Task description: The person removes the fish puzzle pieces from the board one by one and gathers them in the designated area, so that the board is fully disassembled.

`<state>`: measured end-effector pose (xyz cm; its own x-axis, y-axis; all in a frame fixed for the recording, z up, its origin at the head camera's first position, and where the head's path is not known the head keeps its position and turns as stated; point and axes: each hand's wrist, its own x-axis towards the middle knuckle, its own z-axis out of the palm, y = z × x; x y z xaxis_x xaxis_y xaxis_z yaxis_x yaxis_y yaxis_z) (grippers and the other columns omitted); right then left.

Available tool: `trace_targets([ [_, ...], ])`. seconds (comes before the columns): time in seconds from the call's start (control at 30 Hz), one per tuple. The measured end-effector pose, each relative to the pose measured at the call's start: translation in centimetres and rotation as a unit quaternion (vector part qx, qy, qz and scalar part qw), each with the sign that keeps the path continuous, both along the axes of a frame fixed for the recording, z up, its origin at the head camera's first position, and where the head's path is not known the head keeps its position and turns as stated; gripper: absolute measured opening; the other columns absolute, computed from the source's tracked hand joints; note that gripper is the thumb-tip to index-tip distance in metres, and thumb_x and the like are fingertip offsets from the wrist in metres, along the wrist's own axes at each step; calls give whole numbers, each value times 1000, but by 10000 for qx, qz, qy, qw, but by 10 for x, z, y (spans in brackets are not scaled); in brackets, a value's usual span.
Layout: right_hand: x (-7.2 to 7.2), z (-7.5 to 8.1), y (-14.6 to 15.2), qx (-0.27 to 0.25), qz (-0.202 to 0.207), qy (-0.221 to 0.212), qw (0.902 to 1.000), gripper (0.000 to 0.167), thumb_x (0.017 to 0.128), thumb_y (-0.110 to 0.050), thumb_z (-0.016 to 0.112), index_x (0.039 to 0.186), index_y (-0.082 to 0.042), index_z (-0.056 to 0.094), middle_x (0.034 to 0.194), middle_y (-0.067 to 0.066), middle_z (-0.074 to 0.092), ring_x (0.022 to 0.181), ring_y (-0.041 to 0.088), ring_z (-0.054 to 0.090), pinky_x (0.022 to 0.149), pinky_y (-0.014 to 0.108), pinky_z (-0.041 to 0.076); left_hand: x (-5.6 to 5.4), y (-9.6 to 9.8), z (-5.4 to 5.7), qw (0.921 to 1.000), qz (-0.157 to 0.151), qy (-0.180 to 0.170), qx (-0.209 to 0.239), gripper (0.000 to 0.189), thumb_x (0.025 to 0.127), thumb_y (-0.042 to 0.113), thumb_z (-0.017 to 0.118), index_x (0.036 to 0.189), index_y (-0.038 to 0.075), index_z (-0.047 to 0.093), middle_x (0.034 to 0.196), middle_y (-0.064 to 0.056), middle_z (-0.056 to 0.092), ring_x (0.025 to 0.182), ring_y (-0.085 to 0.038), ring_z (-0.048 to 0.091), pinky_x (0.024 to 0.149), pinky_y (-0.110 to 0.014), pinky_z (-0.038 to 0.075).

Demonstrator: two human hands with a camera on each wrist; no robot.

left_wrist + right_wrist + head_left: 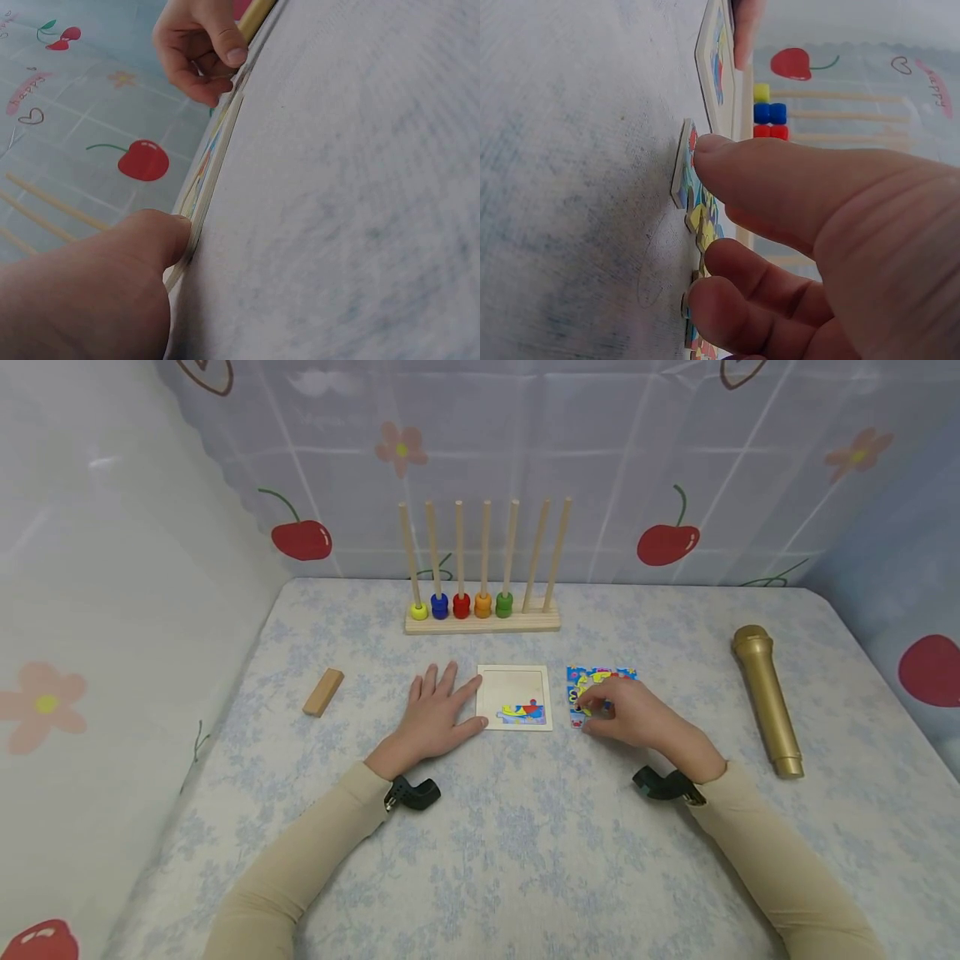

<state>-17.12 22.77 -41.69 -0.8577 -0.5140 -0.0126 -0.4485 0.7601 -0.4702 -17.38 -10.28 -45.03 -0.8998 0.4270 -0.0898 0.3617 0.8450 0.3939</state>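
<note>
My left hand (433, 714) lies with spread fingers on the tabletop, its thumb and index finger touching the left side of a square wooden puzzle tray (495, 690). Along the tray's lower right sit colourful puzzle pieces (525, 714). Right of the tray, my right hand (641, 714) hovers low over a patch of bright puzzle pieces (585, 677), partly covering them. Its fingers are bent, with a gap between thumb and index finger. In the right wrist view the thumb (712, 154) reaches a flat piece with red on it (684, 169); no lifted piece shows.
Behind the tray stands a wooden peg rack (480, 625) with coloured beads on several rods. A small wooden block (323, 692) lies at the left, and a gold microphone (768, 702) at the right. A patterned curtain (480, 460) rises behind the table.
</note>
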Motion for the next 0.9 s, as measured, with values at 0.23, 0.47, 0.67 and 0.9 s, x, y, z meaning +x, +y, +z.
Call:
trace_targets([
  [0.23, -1, 2, -1, -50, 3, 46, 10000, 29, 84, -12, 81, 110, -1, 76, 91, 7, 71, 71, 11, 53, 72, 32, 48, -1, 0, 0, 10000, 20, -43, 10, 70, 101, 53, 53, 161, 23, 33, 171, -21, 11, 158, -48, 0, 124, -67, 5],
  [0.47, -8, 7, -18, 48, 141, -31, 9999, 33, 86, -13, 80, 115, 0, 73, 95, 9, 72, 69, 11, 54, 70, 30, 48, -2, 0, -2, 10000, 33, -48, -45, 71, 101, 55, 52, 162, 24, 32, 172, -20, 9, 158, -47, -2, 124, -66, 4],
  [0.67, -13, 11, -49, -10, 375, -262, 9990, 35, 88, -12, 76, 121, -1, 71, 101, 10, 70, 76, 14, 56, 72, 30, 48, -2, 0, -3, 10000, 32, -23, -39, 72, 100, 55, 53, 162, 24, 33, 172, -20, 10, 158, -47, -1, 124, -67, 4],
  [0.9, -13, 8, -85, 44, 590, -121, 9982, 33, 89, -11, 77, 119, 0, 72, 94, 10, 69, 79, 18, 55, 74, 31, 49, -3, -1, -4, 10000, 26, 21, -53, 71, 100, 56, 52, 162, 24, 33, 171, -21, 12, 158, -48, 1, 124, -67, 5],
])
